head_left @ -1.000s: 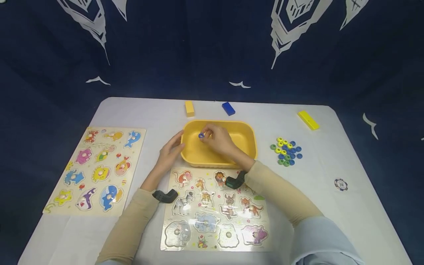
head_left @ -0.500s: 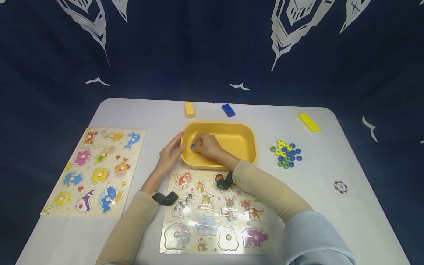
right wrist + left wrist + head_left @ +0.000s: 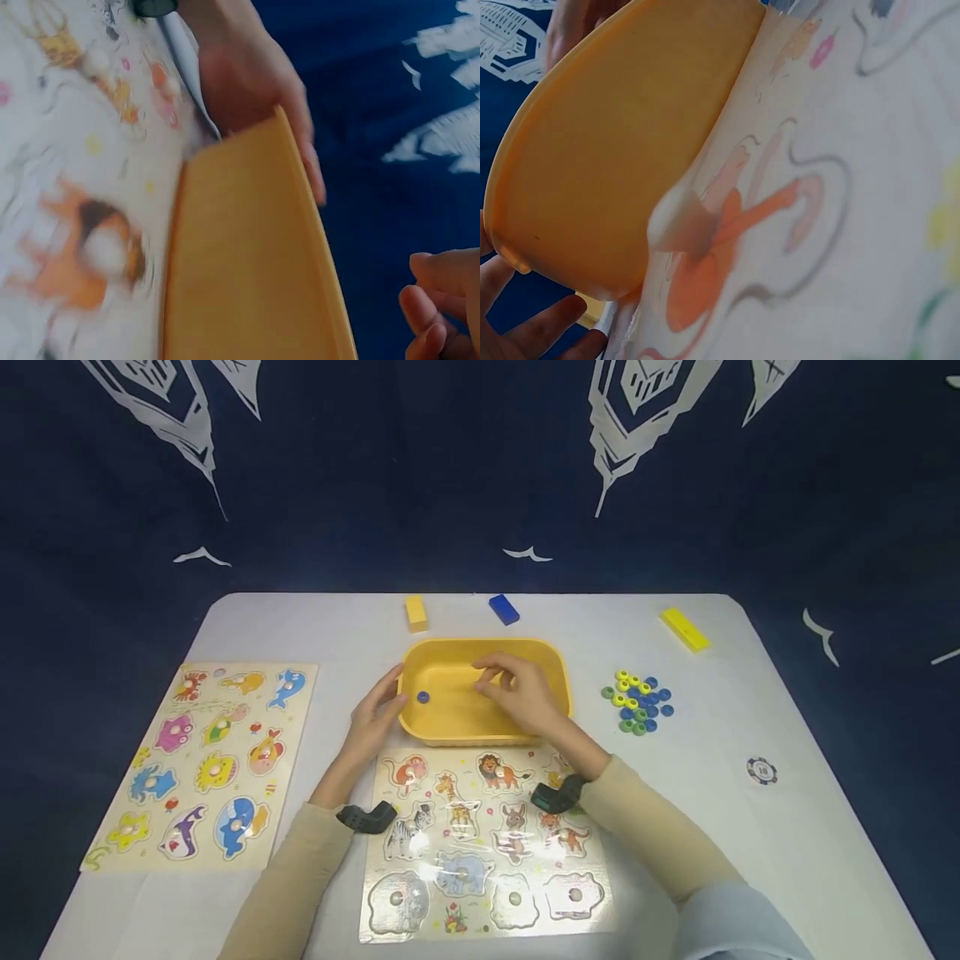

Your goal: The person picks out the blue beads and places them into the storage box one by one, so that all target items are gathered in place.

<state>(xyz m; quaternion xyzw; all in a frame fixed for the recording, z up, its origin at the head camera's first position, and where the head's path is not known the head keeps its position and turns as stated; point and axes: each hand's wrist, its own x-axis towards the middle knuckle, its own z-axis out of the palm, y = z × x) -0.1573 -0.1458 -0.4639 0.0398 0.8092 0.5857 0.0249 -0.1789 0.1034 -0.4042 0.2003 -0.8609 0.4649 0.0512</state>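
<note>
My left hand rests against the left end of a yellow plastic tray, its fingers mostly straight along the outer wall. In the left wrist view, that hand's fingers spread beside the tray's corner. A single blue bead lies on the tray floor near the left wall. Over the tray's right half hovers my right hand, fingers loosely bent and holding nothing. To the right of the tray, a cluster of blue, green and yellow beads lies on the table.
An animal puzzle board lies in front of the tray, and a sea-creature puzzle board at left. A pale yellow block, a blue block and a bright yellow block lie toward the back. A chip lies at right.
My right hand has let go of the blue bead at the tray's left side and moved right. The left hand stays against the tray. The head view has shifted slightly.
</note>
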